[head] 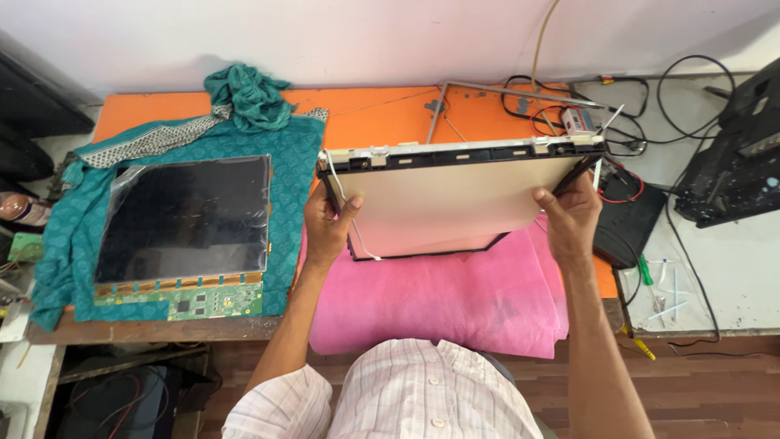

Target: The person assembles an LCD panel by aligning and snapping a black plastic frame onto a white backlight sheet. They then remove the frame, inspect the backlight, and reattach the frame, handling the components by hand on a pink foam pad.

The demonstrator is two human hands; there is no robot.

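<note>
Both my hands hold a flat monitor backlight panel point(447, 199) with a white face and a dark frame, tilted up over a pink foam sheet point(455, 301). My left hand point(327, 228) grips its left edge, thumb on the white face. My right hand point(569, 215) grips its right edge. A thin white wire runs down the panel's left side. To the left, a bare dark display glass point(187, 215) with a green circuit strip point(211, 301) along its near edge lies flat on a teal patterned cloth point(284, 146).
The orange table point(382, 110) carries a thin metal bezel frame point(487, 93) at the back. Black cables point(626, 106), a small box and a black device point(731, 162) sit on the white surface at the right, with screwdrivers point(646, 272) near its front edge.
</note>
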